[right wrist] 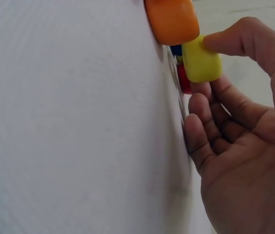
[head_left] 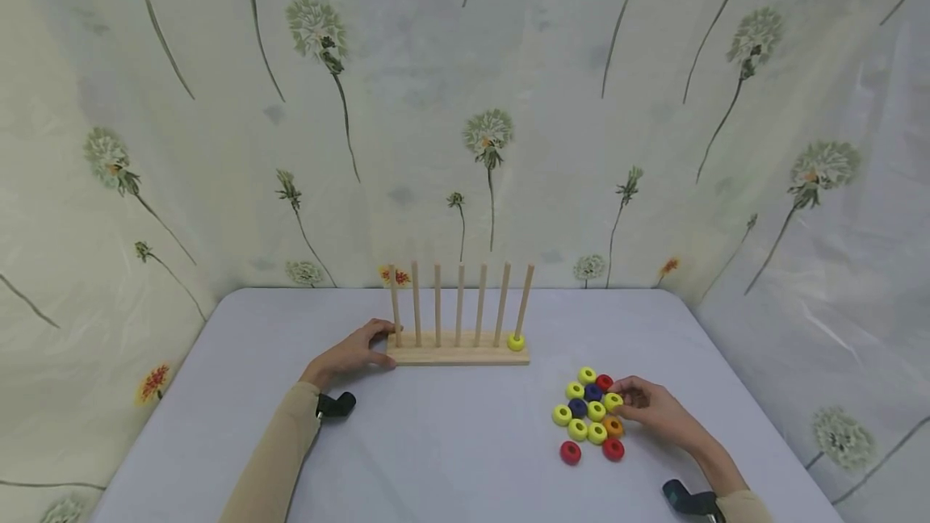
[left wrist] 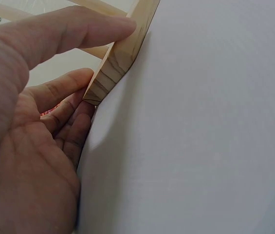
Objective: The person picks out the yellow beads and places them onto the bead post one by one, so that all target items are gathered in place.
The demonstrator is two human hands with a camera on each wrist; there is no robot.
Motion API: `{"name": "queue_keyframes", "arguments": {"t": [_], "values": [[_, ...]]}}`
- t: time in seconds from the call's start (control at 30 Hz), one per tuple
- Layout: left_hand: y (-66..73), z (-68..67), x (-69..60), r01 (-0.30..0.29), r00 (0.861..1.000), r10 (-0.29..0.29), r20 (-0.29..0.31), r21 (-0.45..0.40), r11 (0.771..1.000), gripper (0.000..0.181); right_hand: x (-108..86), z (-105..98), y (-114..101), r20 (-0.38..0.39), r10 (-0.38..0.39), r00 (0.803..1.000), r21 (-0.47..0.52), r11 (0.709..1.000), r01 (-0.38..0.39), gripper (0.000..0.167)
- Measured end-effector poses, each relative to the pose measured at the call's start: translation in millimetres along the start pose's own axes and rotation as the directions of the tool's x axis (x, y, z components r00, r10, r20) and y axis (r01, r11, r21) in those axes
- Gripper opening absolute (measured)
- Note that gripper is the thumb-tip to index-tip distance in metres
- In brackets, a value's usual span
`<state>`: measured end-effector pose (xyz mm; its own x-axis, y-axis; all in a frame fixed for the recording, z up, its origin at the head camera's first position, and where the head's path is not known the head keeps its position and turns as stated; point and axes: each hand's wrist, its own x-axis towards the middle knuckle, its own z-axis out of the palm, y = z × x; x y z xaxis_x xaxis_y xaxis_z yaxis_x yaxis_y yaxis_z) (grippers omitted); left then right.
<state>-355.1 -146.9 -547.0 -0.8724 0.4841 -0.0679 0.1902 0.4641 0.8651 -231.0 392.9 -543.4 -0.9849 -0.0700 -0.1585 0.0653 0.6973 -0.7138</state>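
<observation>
My left hand (head_left: 356, 349) grips the left end of a wooden peg stand (head_left: 458, 357). In the left wrist view its thumb (left wrist: 103, 30) lies along the front edge, fingers behind the end. The stand has a row of several upright pegs; one yellow bead (head_left: 516, 343) sits at the foot of the rightmost. At the right, my right hand (head_left: 657, 412) pinches another yellow bead (right wrist: 201, 61) between thumb and fingers, at the edge of the bead group. Next to that bead lie an orange bead (head_left: 613, 426) and a red bead (head_left: 605, 382).
Several loose yellow beads, dark blue beads (head_left: 577, 407) and red beads (head_left: 570, 453) lie close together on the white table (head_left: 450, 450), to the right of and nearer than the stand. Behind the table hangs a dandelion-patterned curtain (head_left: 407, 144).
</observation>
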Motion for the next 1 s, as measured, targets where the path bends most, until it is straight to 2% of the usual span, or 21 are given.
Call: {"name": "queue_keyframes", "arguments": {"t": [0.4, 0.67, 1.0], "values": [[0.7, -2.1, -0.6, -0.007, 1.000, 0.007, 0.001, -0.002, 1.000, 0.072, -1.1, -7.5, -3.1, -0.008, -0.050, 0.999, 0.027, 0.998, 0.050, 0.039], [0.0, -2.4, -0.3, -0.005, 1.000, 0.005, 0.001, -0.007, 1.000, 0.074, -1.5, -8.4, -19.6, -0.028, -0.066, 0.997, 0.028, 0.997, 0.067, 0.041], [-1.5, -0.7, 0.7, -0.012, 1.000, 0.012, 0.002, -0.012, 1.000, 0.071, 4.0, -1.6, -44.4, -0.009, -0.159, 0.987, 0.079, 0.984, 0.160, 0.033]]}}
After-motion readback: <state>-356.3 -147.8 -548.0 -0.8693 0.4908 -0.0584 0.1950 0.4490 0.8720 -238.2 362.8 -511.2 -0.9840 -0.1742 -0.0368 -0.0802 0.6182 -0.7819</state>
